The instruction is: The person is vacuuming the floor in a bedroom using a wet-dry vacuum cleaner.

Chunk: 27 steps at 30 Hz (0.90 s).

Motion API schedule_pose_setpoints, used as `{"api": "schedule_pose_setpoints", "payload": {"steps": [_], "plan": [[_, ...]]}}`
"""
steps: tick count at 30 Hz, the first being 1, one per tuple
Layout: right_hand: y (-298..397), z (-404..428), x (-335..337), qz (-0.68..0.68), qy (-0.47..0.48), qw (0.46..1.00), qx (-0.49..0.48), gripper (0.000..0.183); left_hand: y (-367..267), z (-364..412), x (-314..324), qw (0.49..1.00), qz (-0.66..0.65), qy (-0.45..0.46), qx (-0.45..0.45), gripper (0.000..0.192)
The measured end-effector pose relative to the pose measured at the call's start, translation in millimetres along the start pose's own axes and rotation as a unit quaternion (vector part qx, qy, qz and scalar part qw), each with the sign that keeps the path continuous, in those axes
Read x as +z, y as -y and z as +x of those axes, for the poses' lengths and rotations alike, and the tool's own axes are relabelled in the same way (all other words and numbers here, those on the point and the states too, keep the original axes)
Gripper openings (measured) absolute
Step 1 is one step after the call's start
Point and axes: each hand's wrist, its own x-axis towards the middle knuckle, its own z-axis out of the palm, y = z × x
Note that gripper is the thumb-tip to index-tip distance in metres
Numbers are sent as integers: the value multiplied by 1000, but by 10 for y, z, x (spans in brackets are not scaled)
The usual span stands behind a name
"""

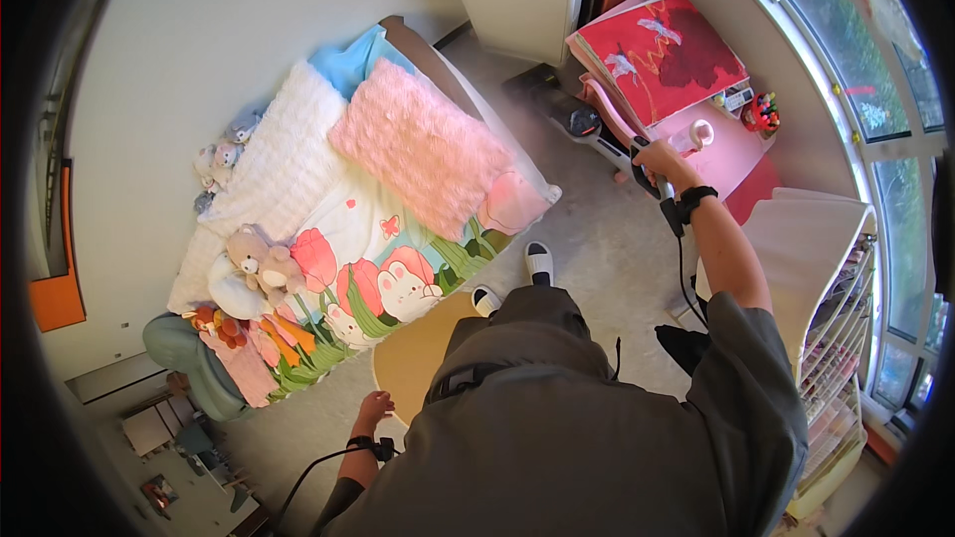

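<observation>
My right hand [664,162] is closed around the handle of an upright stick vacuum cleaner [586,121], beside the pink desk. The dark floor head of the vacuum [531,80] lies on the grey floor, between the bed and the white cabinet. Low at my left side hangs my left hand [376,407], its fingers loosely curled with nothing seen in them, over the floor near a round tan mat [418,350]. Dark bands with small devices sit on both wrists.
The bed carries a pink fluffy pillow [421,149], floral bedding [455,268] and a teddy bear [261,261]. On the pink desk [727,153] are a red painted board [664,56] and a cup of markers [762,113]. A covered rack [798,239] stands at right, near the windows.
</observation>
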Motion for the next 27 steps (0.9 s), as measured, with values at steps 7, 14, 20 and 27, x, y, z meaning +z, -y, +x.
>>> {"api": "schedule_pose_setpoints", "payload": {"steps": [7, 14, 20, 27], "plan": [[270, 575, 141, -522, -6, 828, -204, 12, -51, -327, 235, 999, 39, 10, 14, 36], [770, 841, 408, -354, -74, 922, -135, 28, -180, -715, 177, 997, 76, -10, -1, 36], [626, 1167, 678, -315, -70, 940, -112, 32, -424, -813, 46, 988, 152, -2, 2, 36], [-177, 893, 970, -219, -91, 970, -55, 27, -456, -381, -129, 999, 37, -4, -13, 37]]}}
